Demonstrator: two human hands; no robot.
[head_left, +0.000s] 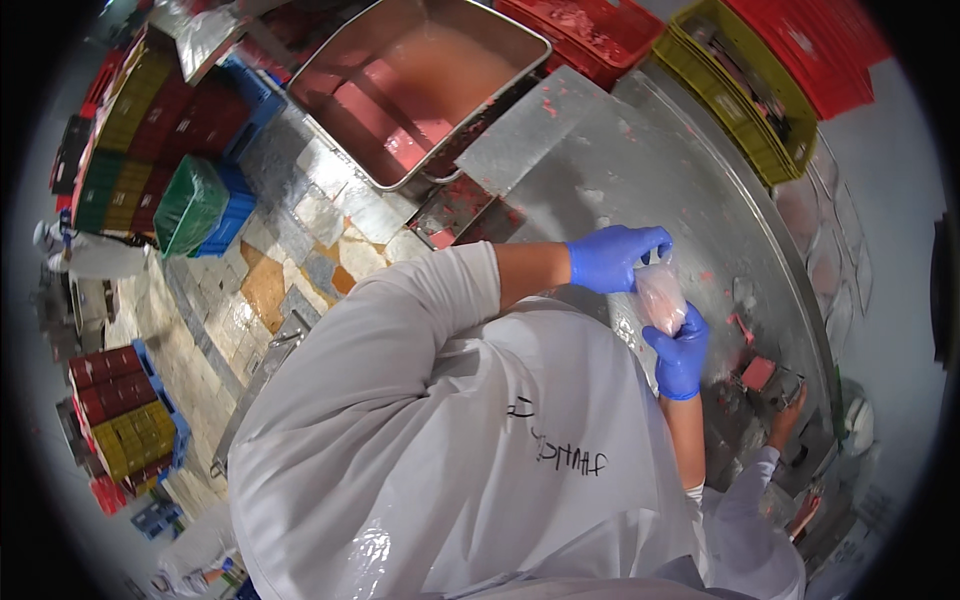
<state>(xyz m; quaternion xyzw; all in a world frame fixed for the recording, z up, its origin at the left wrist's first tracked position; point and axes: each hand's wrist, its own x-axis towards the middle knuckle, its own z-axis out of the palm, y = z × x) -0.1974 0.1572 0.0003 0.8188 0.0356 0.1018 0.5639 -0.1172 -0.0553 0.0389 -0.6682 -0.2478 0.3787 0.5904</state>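
Steel table [680, 180] below, left hand [612, 258] arched, right hand [680, 358] cupped, fingers [693, 325] of both grasping a clear bag [660, 298]

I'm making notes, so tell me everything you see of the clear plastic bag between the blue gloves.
The clear plastic bag looks thin, glossy and crinkled, with pale pink contents I can't identify. It slants over the grey metal table. The blue-gloved left hand holds its upper end, the blue-gloved right hand its lower.
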